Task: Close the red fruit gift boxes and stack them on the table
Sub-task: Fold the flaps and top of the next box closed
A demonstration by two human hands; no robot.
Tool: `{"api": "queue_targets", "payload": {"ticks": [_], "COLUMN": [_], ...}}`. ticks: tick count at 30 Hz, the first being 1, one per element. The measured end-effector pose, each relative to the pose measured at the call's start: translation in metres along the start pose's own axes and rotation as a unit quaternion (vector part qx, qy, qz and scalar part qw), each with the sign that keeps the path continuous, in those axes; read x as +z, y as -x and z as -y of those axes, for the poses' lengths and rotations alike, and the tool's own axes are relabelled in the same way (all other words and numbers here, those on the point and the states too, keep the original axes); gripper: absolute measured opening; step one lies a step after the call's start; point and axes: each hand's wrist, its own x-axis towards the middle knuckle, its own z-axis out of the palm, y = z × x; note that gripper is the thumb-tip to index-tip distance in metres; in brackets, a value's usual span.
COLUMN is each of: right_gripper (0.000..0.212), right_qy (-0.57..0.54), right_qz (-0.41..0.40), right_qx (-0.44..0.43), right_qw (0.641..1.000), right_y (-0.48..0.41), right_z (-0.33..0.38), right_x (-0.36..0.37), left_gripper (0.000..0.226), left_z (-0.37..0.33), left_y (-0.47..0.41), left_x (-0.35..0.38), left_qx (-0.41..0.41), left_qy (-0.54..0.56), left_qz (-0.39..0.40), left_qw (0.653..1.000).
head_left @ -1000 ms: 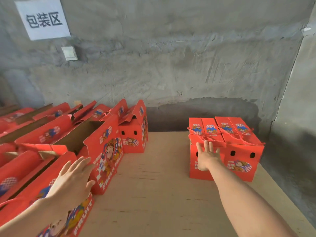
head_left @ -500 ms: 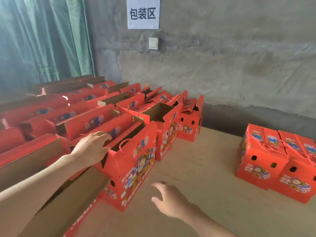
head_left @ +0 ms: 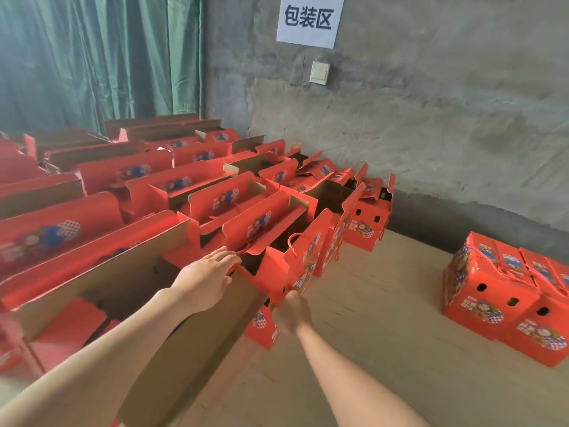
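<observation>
An open red fruit gift box with its lid flaps up stands at the front of a crowd of open boxes. My left hand reaches over a brown carton and takes the box's near end rim between fingers and thumb. My right hand, blurred, grips the box's front wall low down. Two closed red boxes with rope handles sit side by side on the plywood table at the right.
Several open red boxes fill the left half of the table back to a green curtain. A brown carton flap lies under my left forearm. A grey concrete wall with a paper sign runs behind.
My view swung left from the closed boxes to the open ones. My right hand left the closed box and came across to the open box's front; my left hand moved onto its near rim.
</observation>
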Motion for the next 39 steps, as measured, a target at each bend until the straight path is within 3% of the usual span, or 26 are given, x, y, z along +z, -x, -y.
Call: {"api": "queue_targets", "payload": {"ticks": [5, 10, 13, 17, 24, 27, 33, 36, 39], "right_gripper": [0.035, 0.052, 0.04, 0.029, 0.054, 0.067, 0.089, 0.072, 0.036], "right_qy": [-0.061, -0.092, -0.134, -0.102, -0.03, -0.038, -0.031, -0.045, -0.072], "right_qz": [-0.097, -0.171, -0.206, -0.249, -0.182, -0.167, -0.128, -0.117, -0.181], "right_qx": [0.031, 0.009, 0.053, 0.108, 0.069, 0.033, 0.044, 0.048, 0.099], "right_qw": [0.993, 0.981, 0.968, 0.957, 0.98, 0.985, 0.99, 0.991, 0.976], "right_y": [-0.004, -0.01, -0.008, -0.002, 0.043, 0.077, 0.141, 0.17, 0.19], "right_z": [0.009, 0.007, -0.009, -0.062, -0.12, -0.145, -0.211, -0.243, -0.273], "right_x": [0.025, 0.03, 0.018, -0.021, -0.052, -0.054, -0.088, -0.115, -0.142], "left_gripper": [0.055, 0.056, 0.05, 0.052, 0.049, 0.045, 0.048, 0.033, 0.024], "left_z": [0.005, 0.005, 0.0, -0.002, -0.068, -0.097, -0.134, -0.143, -0.148], "left_y": [0.004, 0.004, 0.007, 0.018, -0.002, -0.01, -0.018, -0.013, 0.005], "left_x": [0.009, 0.013, 0.015, 0.024, 0.03, 0.035, 0.04, 0.04, 0.04], "left_qx": [0.016, 0.03, 0.015, -0.018, 0.045, 0.044, 0.009, -0.019, -0.029], "left_qy": [-0.003, -0.008, -0.007, 0.001, 0.094, 0.127, 0.181, 0.173, 0.166], "left_qz": [0.007, 0.004, 0.028, 0.062, -0.008, -0.011, -0.063, -0.113, -0.138], "left_qw": [1.0, 1.0, 0.999, 0.998, 0.995, 0.991, 0.981, 0.978, 0.976]}}
